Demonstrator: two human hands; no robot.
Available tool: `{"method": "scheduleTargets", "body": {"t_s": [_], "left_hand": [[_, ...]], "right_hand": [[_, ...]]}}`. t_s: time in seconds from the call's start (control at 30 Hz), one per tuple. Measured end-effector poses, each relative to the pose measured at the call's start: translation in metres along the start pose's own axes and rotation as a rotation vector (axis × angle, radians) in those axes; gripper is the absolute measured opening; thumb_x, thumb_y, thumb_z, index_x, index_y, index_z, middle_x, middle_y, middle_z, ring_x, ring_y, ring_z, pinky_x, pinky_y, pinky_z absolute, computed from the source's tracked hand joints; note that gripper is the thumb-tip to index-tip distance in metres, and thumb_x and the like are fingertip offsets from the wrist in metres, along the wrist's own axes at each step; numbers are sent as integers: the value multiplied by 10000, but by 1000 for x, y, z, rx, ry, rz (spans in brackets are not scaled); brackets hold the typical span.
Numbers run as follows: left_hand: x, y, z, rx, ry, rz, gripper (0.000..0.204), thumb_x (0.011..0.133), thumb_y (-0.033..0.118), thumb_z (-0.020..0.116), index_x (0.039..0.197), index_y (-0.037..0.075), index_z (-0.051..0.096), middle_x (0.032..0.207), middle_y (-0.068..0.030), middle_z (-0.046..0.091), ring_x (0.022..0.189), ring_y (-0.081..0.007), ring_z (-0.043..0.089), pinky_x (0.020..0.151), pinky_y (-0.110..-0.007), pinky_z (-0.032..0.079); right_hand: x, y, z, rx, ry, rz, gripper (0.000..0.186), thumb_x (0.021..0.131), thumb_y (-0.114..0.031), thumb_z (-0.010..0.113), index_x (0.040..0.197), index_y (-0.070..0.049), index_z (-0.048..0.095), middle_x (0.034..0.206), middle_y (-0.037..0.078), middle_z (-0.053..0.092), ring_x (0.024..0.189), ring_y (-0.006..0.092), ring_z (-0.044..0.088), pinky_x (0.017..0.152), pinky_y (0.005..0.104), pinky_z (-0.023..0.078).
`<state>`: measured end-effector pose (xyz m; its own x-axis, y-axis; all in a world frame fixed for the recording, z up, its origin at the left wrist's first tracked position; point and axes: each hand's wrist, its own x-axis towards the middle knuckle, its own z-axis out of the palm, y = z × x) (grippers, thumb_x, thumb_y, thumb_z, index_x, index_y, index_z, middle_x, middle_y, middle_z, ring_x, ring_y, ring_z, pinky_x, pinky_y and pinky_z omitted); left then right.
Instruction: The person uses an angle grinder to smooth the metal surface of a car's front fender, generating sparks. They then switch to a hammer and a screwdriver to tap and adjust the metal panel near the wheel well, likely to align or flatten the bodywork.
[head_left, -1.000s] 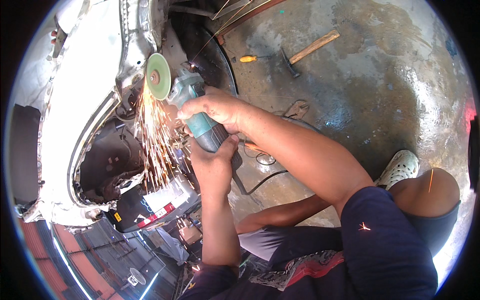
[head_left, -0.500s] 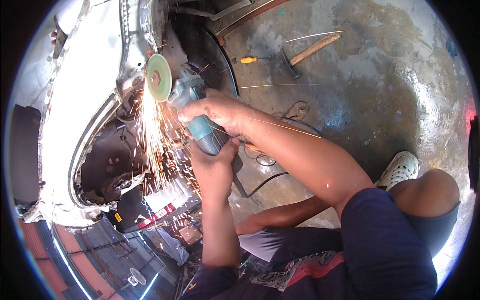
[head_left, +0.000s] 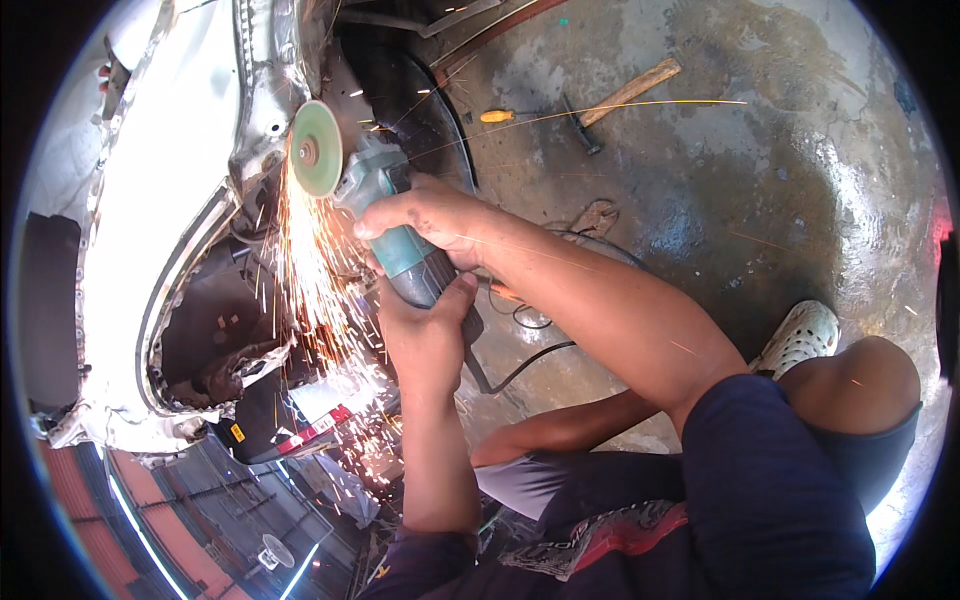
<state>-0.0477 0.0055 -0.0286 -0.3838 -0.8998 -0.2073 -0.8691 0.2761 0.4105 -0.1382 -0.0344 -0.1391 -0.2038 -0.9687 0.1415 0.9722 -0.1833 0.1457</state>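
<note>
Head view: both hands clamp the grinder (head_left: 395,235), right hand (head_left: 425,215) near its head, left hand (head_left: 430,335) on its tail. Its disc (head_left: 315,148) bites the white panel (head_left: 180,180) edge, throwing sparks, so grinding seems midway; next calls for steady pressure along the seam.

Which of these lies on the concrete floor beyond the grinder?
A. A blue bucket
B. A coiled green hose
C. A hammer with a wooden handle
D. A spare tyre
C: a hammer with a pale wooden handle lies on the floor next to a yellow-handled screwdriver, past the angle grinder that the right hand and left hand grip.
</note>
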Motion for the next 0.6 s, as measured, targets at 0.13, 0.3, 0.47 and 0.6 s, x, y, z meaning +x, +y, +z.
{"method": "scheduleTargets", "body": {"t_s": [0.13, 0.3, 0.47, 0.6], "left_hand": [[4, 0, -5, 41, -15, -27, 375, 855, 51, 798, 1147, -47, 582, 925, -109, 694, 776, -194, 701, 720, -328, 577], [3, 2, -4, 33, -31, -5, 370, 859, 61, 797, 1146, -45, 589, 939, -105, 693, 779, -195, 699, 721, -327, 575], [0, -5, -2, -35, -32, -28, 379, 861, 51, 796, 1160, -44, 585, 971, -104, 702, 793, -191, 705, 755, -331, 587], [-3, -10, 1, 12, -37, -10, 386, 858, 28, 794, 1169, -50, 580, 976, -108, 703, 800, -191, 707, 759, -333, 593]], "right_hand": [[3, 1, 0, -11, 0, 14, 297, 822, -141, 796, 1059, -3, 681, 875, 123, 699, 753, 246, 716, 707, 406, 597], [5, 2, 0, 41, -14, -26, 293, 815, -129, 803, 1048, -2, 679, 871, 127, 699, 733, 254, 719, 697, 411, 602], [1, 5, -1, -8, 9, 19, 267, 830, -118, 793, 1041, 0, 678, 870, 128, 698, 738, 257, 723, 696, 422, 602], [-2, 12, -13, 48, -2, 19, 271, 833, -125, 795, 1043, -1, 677, 872, 130, 698, 750, 257, 725, 710, 418, 603]]}}
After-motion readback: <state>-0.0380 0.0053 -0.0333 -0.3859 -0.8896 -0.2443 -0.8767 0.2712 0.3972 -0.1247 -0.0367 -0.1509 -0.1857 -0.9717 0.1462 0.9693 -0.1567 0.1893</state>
